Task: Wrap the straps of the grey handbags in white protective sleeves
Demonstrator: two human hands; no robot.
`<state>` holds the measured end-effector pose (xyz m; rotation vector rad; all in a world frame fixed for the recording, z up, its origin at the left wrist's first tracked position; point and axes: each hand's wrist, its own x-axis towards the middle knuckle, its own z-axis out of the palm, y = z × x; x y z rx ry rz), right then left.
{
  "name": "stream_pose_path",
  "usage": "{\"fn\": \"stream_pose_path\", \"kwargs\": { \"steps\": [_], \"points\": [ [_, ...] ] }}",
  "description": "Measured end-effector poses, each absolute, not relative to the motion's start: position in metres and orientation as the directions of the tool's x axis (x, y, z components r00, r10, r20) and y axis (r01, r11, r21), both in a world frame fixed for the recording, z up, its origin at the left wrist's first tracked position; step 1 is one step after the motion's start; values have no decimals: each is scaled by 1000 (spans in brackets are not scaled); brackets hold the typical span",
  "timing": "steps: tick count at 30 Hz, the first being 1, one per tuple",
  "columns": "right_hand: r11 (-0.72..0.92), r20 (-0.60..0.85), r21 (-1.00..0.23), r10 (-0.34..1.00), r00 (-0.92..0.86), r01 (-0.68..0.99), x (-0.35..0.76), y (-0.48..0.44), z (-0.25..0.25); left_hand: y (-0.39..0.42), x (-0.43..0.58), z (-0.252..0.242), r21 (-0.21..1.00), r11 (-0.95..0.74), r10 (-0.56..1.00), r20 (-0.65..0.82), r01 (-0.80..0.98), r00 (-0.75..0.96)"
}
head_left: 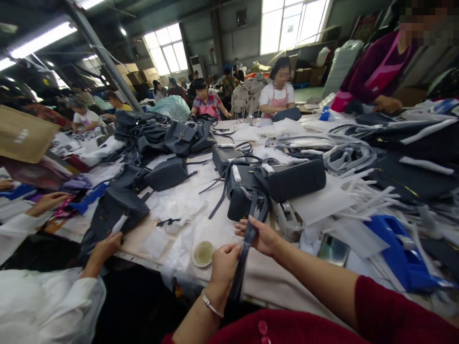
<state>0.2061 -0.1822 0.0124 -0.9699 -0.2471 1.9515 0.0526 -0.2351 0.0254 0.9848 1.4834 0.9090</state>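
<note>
A dark navy bag strap (239, 272) with a clear plastic wrap on it runs from a bag toward my body. My left hand (224, 265), with a bracelet at the wrist, pinches the strap's edge. Just above, my right hand (264, 238) holds the strap between its thumb and outstretched fingers. Beyond my hands lies a navy bag (238, 203), joined by another dark bag (297, 180) on its side to the right. A small round dish (203, 253) with a yellowish inside stands left of my left hand.
To my right are a phone (333, 250), a blue tape dispenser (390, 251), a grey dispenser (287, 220) and white foam strips (373, 191). A pile of navy bags (158, 136) sits at the far left. A co-worker's hand (107, 248) holds a bag at left.
</note>
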Motion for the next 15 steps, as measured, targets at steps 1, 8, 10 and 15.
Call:
{"fn": "stream_pose_path", "kwargs": {
  "steps": [1,8,10,15],
  "points": [
    [-535,-541,-512,808,-232,-672,215,-167,16,-234,53,27,922,375,926,-367,95,-91],
    [-517,-584,-570,801,-128,-639,221,-136,4,-201,75,31,930,349,931,-331,118,-152],
    [-551,-595,-566,788,-159,-613,215,-144,-2,-185,85,29,935,334,937,-315,120,-153],
    [-573,-582,-552,785,-213,-605,226,-129,5,-165,99,23,928,348,927,-320,132,-194]
  ]
}}
